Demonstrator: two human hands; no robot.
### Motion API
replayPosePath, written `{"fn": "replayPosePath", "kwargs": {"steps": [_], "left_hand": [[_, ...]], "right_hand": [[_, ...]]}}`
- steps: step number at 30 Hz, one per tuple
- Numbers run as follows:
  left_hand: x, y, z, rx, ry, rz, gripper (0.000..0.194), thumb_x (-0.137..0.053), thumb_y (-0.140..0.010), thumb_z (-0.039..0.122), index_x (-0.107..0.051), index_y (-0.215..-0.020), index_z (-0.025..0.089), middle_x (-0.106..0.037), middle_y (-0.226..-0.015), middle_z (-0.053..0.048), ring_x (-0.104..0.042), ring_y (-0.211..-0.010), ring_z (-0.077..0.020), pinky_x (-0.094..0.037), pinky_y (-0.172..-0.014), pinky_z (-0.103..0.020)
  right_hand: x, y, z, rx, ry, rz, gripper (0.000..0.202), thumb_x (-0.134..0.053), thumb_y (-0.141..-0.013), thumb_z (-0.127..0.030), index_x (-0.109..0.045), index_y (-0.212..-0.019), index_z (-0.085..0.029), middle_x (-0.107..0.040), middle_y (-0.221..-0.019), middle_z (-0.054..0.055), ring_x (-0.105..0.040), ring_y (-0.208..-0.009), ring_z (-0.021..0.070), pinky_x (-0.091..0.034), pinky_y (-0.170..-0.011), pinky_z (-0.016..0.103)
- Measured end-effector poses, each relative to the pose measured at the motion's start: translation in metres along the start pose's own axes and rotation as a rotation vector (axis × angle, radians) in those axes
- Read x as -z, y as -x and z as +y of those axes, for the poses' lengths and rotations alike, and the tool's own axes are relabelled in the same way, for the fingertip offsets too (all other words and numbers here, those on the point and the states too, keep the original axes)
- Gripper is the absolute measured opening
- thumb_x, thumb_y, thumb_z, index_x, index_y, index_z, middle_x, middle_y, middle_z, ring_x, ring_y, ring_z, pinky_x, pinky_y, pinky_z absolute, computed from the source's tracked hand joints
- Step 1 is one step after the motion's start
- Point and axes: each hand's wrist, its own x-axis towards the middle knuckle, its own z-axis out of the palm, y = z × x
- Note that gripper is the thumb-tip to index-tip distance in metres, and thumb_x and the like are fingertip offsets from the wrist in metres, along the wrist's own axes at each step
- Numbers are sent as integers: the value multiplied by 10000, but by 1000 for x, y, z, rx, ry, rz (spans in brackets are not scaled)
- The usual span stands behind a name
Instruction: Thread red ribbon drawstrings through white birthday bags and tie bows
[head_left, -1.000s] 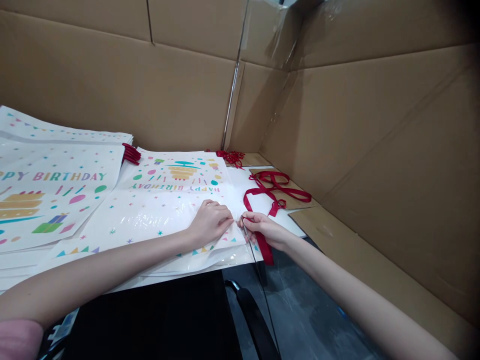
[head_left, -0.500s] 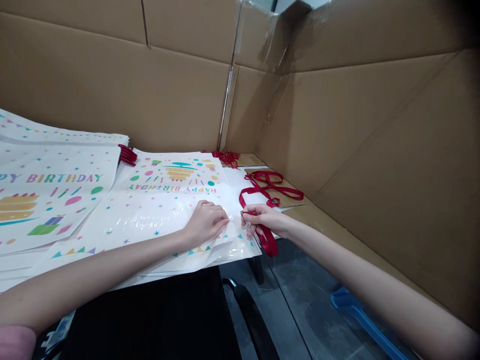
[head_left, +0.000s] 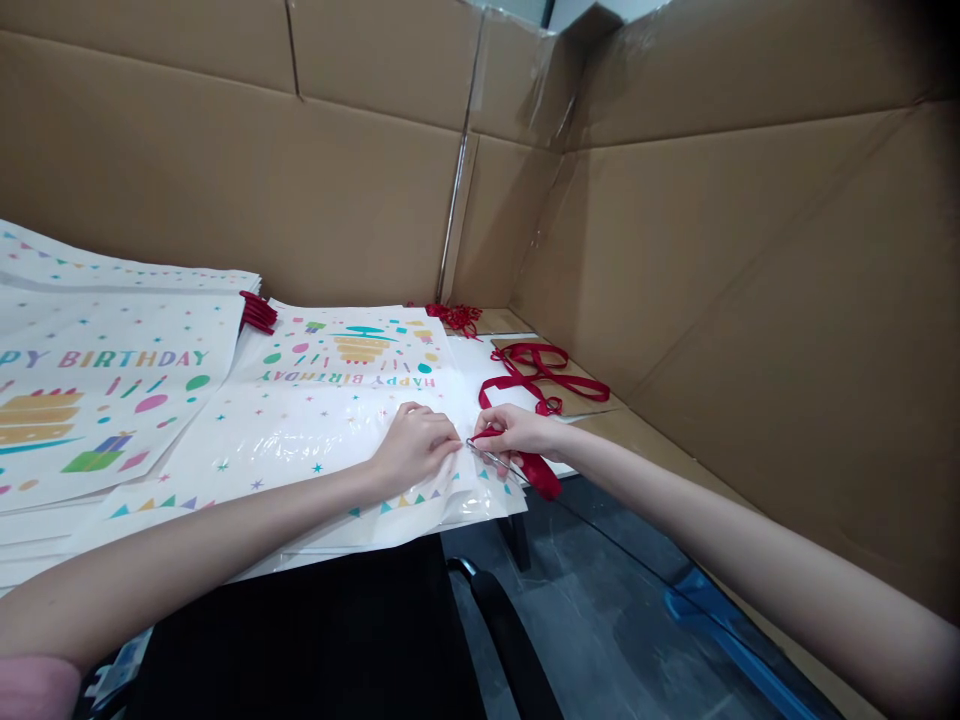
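My left hand (head_left: 416,448) lies on the glossy white plastic bag (head_left: 300,425) printed with "HAPPY BIRTHDAY", a cake and stars. Its thumb and forefinger pinch the plastic near the right edge. Close beside those fingertips, my right hand (head_left: 510,435) is closed around a thin metal rod (head_left: 487,453) with a small loop at its tip, along with red ribbon (head_left: 541,477). The rod's tip is at the bag's edge; whether it is inside the plastic I cannot tell. More red ribbon (head_left: 551,378) lies in loose loops just behind my right hand.
To the left is a stack of similar printed bags (head_left: 105,330) with a bundle of red ribbon (head_left: 259,313) at its side. Tangled ribbon (head_left: 454,318) sits at the back. Cardboard walls (head_left: 750,250) enclose the table. Below are a black chair armrest (head_left: 506,630) and a blue object (head_left: 720,630).
My right hand has shifted slightly left, bringing the metal rod's tip to my left fingertips. The ribbon hanging from it has swung up a little. My left hand stays nearly in place.
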Motion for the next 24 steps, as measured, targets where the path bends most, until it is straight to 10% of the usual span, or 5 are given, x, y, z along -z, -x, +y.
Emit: {"fn": "replayPosePath", "kwargs": {"steps": [24], "left_hand": [[13, 3, 5, -20, 5, -160, 193, -477, -925, 328, -649, -925, 241, -694, -890, 21, -612, -889, -158, -180, -1098, -515]], "right_hand": [[5, -17, 5, -91, 92, -47, 542, -820, -557, -497, -499, -835, -160, -589, -570, -24, -599, -479, 117, -360, -395, 164]]}}
